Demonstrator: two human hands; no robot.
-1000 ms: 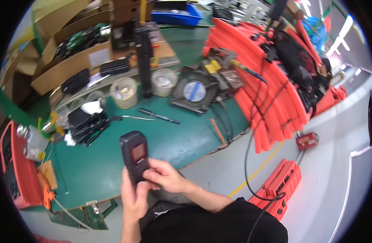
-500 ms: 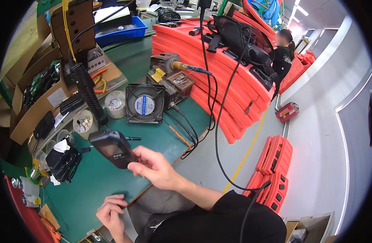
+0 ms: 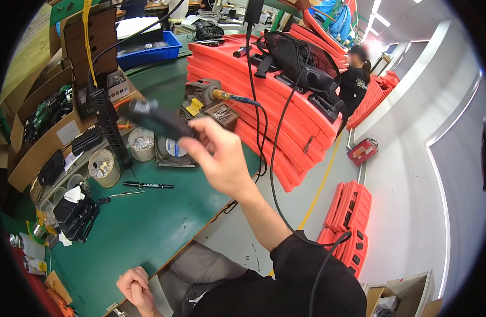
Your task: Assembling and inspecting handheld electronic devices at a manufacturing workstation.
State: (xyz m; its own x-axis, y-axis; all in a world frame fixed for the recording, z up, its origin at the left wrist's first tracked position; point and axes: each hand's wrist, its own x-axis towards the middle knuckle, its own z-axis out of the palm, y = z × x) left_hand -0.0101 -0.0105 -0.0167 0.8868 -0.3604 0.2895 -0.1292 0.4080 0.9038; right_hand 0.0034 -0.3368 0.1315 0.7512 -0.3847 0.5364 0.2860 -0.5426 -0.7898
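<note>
My right hand (image 3: pixel 220 154) is raised over the green bench, wrapped round one end of a black handheld device with a screen (image 3: pixel 161 119). The device is tilted and smeared by motion; its screen face does not show clearly now. It hides most of a square black cooling fan (image 3: pixel 175 149) behind it. At the bench's near edge my left hand (image 3: pixel 135 286) lies with its fingers curled in, and nothing shows in them. A black marker pen (image 3: pixel 147 185) and thin tweezers (image 3: pixel 127 194) lie on the green bench top (image 3: pixel 147 227) between the hands.
An electric screwdriver (image 3: pixel 109 121) hangs at left, near tubs of small parts (image 3: pixel 104 168) and a carton of circuit boards (image 3: pixel 47 113). A soldering iron stand (image 3: pixel 198 100) stands behind the fan. Stacked red plastic panels (image 3: pixel 253 79) flank the bench; a cable (image 3: pixel 277 158) hangs across. A person (image 3: pixel 355 84) stands beyond.
My right hand has lifted the device up and away, turning its screen out of sight. The fingers of my left hand have curled in. The view has shifted a little.
</note>
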